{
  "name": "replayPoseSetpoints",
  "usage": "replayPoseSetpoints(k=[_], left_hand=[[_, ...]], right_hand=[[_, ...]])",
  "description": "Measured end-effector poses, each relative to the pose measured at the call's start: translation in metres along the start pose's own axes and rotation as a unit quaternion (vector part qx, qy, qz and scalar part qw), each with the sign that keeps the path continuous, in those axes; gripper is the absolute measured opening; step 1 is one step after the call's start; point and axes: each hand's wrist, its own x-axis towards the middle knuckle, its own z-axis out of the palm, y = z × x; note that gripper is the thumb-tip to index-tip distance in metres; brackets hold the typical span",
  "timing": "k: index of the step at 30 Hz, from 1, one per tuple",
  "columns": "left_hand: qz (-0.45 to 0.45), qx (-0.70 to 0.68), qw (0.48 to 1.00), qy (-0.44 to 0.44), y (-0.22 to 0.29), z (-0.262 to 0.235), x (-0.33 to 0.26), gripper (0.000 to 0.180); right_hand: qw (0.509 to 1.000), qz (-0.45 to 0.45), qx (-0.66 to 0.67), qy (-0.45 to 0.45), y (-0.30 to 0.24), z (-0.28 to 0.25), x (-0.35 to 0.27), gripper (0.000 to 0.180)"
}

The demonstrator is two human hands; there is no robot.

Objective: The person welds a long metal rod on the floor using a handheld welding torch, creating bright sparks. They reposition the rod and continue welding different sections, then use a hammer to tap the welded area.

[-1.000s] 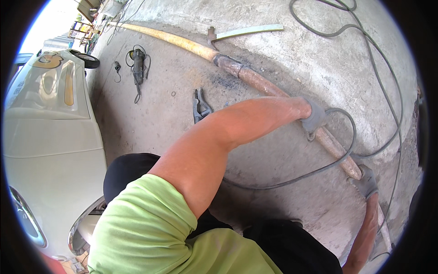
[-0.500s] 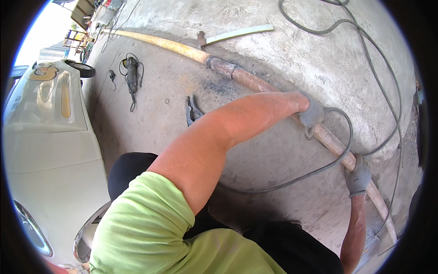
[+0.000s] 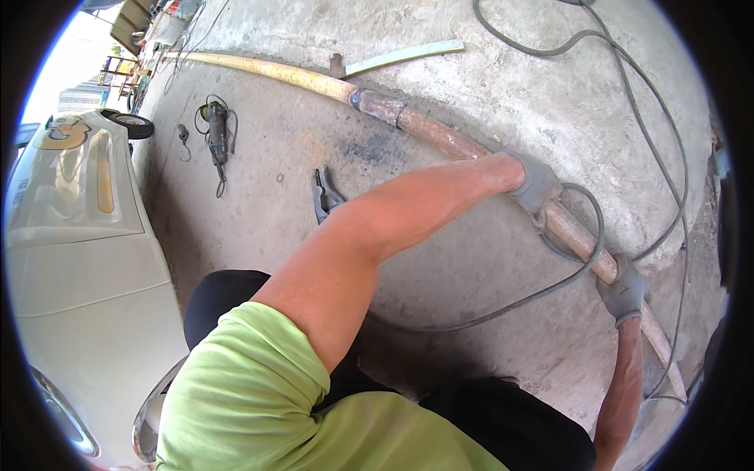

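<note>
A long metal pipe [image 3: 444, 135] runs diagonally over the ground from the far left to the near right. Its far length is yellowish, and a darker sleeve-like section [image 3: 379, 107] with scorched-looking ends sits partway along it. In a grey glove, my left hand [image 3: 537, 187] is closed around the rusty length, its fingers partly hidden behind the pipe. Nearer to me, my gloved right hand [image 3: 622, 289] wraps around the same pipe. A dark cable [image 3: 503, 308] loops on the ground beside both hands and passes by the pipe between them.
Left of my arm lie a black clamp [image 3: 324, 193] and a corded angle grinder [image 3: 217, 135]. Beyond the pipe rests a hammer [image 3: 336, 66] with a pale green handle [image 3: 408, 56]. A whitish vehicle [image 3: 94, 275] stands at the left. More cable [image 3: 656, 118] curves at the right.
My right hand has shifted slightly away from me and to the right, still around the pipe. My left hand keeps its hold. The whole view has moved a little.
</note>
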Motion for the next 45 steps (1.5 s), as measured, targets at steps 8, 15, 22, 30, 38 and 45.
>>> replayPoseSetpoints(k=[8,15,22,30,38,45], left_hand=[[-0.023,0.125,0.966,0.224,0.020,0.042,-0.032,0.071],[-0.011,0.127,0.966,0.223,0.019,0.043,-0.028,0.073],[-0.004,0.126,0.965,0.232,0.009,0.049,-0.024,0.072],[-0.013,0.105,0.967,0.232,0.013,0.047,-0.022,0.059],[0.011,0.002,0.957,0.291,0.010,0.046,-0.025,0.046],[0.029,0.007,0.950,0.311,0.005,0.051,-0.024,0.026]], right_hand=[[1.000,0.015,-0.005,-0.022,-0.003,-0.006,0.003,0.046],[1.000,-0.019,-0.007,0.015,0.004,0.000,0.000,0.056],[0.980,-0.096,0.137,0.109,-0.061,0.002,0.019,0.060],[0.956,-0.034,0.231,0.176,-0.080,0.032,0.045,0.053],[0.960,-0.068,0.125,0.243,-0.090,0.022,0.046,0.051],[0.950,-0.042,0.184,0.251,-0.097,0.020,0.047,0.039]])
